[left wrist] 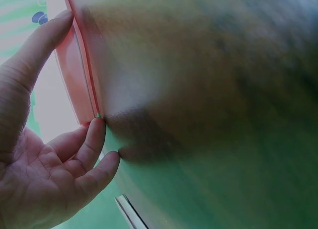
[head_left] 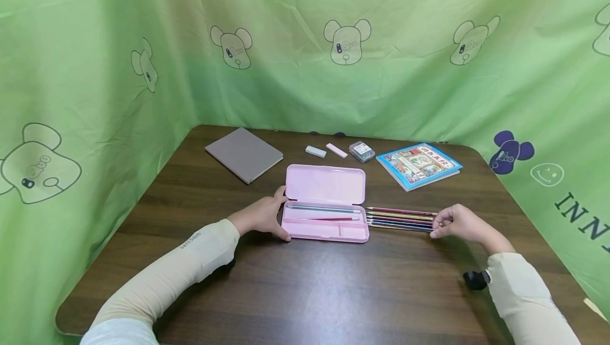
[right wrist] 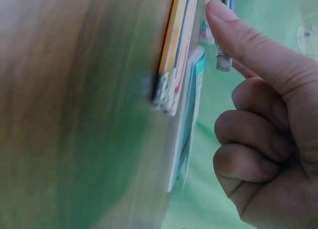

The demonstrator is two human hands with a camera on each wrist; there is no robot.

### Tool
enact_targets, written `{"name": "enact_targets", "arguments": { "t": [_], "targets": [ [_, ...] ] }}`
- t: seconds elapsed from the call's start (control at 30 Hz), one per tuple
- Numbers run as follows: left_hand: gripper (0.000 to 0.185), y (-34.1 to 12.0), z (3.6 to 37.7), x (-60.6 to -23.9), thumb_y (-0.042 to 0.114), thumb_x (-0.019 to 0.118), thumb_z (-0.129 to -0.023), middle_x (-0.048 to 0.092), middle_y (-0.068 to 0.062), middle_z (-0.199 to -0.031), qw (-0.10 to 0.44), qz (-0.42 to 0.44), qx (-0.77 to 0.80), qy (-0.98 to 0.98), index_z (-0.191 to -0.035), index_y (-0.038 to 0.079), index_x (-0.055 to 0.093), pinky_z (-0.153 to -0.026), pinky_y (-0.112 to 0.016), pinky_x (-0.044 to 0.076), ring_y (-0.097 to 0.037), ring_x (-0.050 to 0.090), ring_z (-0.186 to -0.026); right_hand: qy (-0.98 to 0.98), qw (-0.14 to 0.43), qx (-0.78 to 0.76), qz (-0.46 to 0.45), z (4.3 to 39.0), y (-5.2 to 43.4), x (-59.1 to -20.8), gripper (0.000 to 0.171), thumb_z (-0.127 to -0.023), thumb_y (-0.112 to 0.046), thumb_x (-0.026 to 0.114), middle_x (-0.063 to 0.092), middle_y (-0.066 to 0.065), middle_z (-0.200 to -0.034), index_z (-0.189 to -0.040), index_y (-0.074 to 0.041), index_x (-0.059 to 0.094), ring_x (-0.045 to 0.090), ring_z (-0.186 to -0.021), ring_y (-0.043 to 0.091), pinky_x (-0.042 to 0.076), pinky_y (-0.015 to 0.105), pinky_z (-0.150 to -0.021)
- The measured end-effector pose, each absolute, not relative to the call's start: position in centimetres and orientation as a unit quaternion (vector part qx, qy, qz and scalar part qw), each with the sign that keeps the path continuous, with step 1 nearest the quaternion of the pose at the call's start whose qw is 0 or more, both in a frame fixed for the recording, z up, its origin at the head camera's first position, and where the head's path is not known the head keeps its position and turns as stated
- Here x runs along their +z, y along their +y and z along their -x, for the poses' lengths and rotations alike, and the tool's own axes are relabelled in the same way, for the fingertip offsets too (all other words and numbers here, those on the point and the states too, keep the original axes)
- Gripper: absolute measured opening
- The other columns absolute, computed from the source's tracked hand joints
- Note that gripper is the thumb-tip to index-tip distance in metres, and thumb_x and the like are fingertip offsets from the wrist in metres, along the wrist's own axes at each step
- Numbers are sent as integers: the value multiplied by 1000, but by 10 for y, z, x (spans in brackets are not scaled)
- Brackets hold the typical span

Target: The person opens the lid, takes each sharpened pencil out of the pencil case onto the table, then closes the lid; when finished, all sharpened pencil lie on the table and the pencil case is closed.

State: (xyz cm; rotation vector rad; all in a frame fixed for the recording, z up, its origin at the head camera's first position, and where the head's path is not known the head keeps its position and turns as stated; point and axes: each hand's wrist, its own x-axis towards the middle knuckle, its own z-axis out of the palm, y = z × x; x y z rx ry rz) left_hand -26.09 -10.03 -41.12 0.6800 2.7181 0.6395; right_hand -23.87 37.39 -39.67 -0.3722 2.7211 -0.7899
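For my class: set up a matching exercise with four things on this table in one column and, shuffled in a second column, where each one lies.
Things
1. open pink plastic pencil case
2. flat grey-brown notebook
3. colourful picture book with a blue border
4. row of coloured pencils

Places
A. back right of the table
B. back left of the table
C. at the right hand's fingertips
D. against the left hand

Pairs: 1-D, 2-B, 3-A, 4-C
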Motion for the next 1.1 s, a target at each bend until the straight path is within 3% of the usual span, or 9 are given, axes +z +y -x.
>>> {"name": "enact_targets", "arguments": {
  "t": [0.43, 0.7, 0.93, 1.1],
  "targets": [
    [118, -100, 257, -410, 41, 87, -56, 50, -10, -135, 139, -230, 221, 938, -142, 4, 15, -100, -38, 39, -25, 52, -117, 936, 163, -283, 135, 231, 387, -408, 22, -71, -21, 78, 39, -9, -55, -71, -5, 64, 31, -51, 2, 29, 21, -49],
    [116, -101, 261, -411, 41, 86, -57, 51, -9, -135, 137, -232, 217, 938, -141, 5, 16, -99, -37, 40, -25, 53, -116, 945, 143, -268, 118, 232, 387, -402, 26, -72, -21, 78, 37, -7, -56, -85, -3, 66, 31, -51, 4, 29, 24, -49],
    [118, -100, 262, -411, 44, 86, -56, 53, -12, -130, 145, -222, 206, 942, -143, 7, 15, -100, -38, 39, -24, 52, -116, 950, 99, -272, 117, 236, 383, -399, 22, -74, -21, 76, 38, -8, -55, -83, -4, 66, 30, -50, 3, 29, 24, -47],
    [119, -99, 261, -410, 44, 86, -57, 52, -12, -132, 148, -220, 204, 942, -143, 7, 13, -101, -38, 39, -25, 52, -117, 945, 109, -285, 118, 243, 370, -398, 23, -76, -22, 75, 39, -7, -55, -85, -3, 67, 32, -50, 4, 31, 24, -47]
  ]
}}
